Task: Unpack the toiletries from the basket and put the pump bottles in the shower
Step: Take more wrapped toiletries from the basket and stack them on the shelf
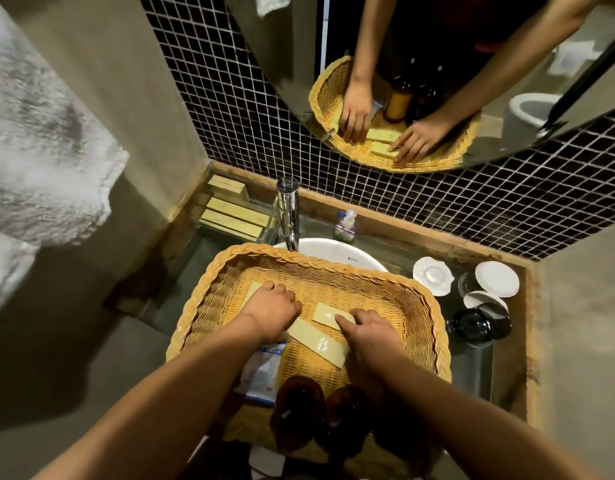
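Note:
A wicker basket [320, 263] rests over the white basin [333, 251]. My left hand [271, 306] is curled over a flat beige box [252, 289] at the basket's left side. My right hand [368, 334] has its fingertips on a small beige box [327, 315] in the middle. A long beige box [316, 341] lies slanted between the two hands. Two brown pump bottles [297, 407] [347, 414] stand at the basket's near edge, partly hidden by my forearms. A blue and white packet [264, 372] lies under my left forearm.
Several beige boxes [235, 213] are stacked on the counter's back left corner. A chrome tap [288, 209] and a small soap bottle [344, 225] stand behind the basin. Lidded glasses [496, 278], a white dish [432, 275] and a dark jar [479, 327] crowd the right side. A towel [39, 150] hangs left.

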{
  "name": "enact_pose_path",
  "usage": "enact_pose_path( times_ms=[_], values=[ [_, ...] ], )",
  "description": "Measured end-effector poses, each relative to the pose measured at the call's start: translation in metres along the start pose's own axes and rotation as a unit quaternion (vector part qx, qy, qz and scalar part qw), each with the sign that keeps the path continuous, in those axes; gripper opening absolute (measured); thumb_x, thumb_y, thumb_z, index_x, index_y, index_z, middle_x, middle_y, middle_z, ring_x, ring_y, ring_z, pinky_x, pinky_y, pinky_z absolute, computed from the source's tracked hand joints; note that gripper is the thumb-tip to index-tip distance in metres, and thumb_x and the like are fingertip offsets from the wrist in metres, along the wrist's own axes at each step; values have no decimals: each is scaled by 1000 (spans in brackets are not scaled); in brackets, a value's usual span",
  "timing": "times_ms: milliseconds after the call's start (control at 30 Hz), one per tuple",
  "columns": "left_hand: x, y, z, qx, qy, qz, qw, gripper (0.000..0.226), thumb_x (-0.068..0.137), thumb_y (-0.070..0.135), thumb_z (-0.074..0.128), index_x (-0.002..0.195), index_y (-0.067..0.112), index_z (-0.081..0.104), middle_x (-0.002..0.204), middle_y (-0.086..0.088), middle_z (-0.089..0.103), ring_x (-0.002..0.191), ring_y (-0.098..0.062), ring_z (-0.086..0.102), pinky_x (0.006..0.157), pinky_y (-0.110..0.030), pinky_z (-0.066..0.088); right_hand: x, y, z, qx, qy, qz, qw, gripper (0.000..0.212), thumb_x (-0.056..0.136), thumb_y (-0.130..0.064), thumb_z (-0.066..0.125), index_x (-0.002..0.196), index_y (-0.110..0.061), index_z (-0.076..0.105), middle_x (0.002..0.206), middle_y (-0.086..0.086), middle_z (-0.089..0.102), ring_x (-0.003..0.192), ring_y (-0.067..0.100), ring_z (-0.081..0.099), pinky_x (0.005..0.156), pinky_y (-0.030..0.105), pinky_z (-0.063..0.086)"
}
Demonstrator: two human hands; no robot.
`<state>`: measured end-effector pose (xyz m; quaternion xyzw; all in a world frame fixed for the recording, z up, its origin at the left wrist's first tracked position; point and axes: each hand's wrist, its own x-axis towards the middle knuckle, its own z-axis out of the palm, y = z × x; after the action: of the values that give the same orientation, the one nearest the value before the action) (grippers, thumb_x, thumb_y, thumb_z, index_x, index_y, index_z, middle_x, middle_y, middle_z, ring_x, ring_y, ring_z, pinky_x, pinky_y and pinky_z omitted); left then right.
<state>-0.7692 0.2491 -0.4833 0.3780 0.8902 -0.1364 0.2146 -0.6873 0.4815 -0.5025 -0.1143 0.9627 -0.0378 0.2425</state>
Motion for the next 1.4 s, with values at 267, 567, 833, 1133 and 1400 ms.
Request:
enact_pose_path(
  times_ms=[267,567,833,1133,1400],
  values=[
    [18,32,-16,-7,1,102,995,59,88,50,66,138,29,43,130,-2,60,116,-27,55,99,-43,39,-5,22,-1,14,17,55,998,71,96,-29,56,157,-31,19,157,10,34,139,31,33,111,42,34],
    [28,46,-9,-29,-14,30,999,57,95,34,60,147,35,36,144,-3,51,128,-30,46,104,-50,35,-7,17,-2,80,57,64,993,56,101,-37,48,154,-34,29,161,5,30,145,27,28,118,38,27],
    [31,46,-16,7,-23,67,997,72,91,23,65,151,29,26,145,-16,44,129,-38,42,102,-53,38,-3,16,-5,77,45,92,992,72,94,-34,62,155,-35,25,157,5,36,138,26,36,110,39,36],
    [20,24,-39,45,70,70,994,72,97,33,54,156,36,13,147,-15,38,129,-37,35,100,-50,32,-3,13,-41,72,46,109,990,83,82,-18,69,151,-33,27,152,3,39,136,26,38,105,42,45],
    [-4,-17,-71,55,119,53,990,82,94,19,59,156,37,7,153,-13,30,135,-35,31,104,-49,33,-10,2,-83,22,136,98,986,78,82,-14,69,149,-32,33,150,4,41,133,27,40,106,39,42]
  ],
)
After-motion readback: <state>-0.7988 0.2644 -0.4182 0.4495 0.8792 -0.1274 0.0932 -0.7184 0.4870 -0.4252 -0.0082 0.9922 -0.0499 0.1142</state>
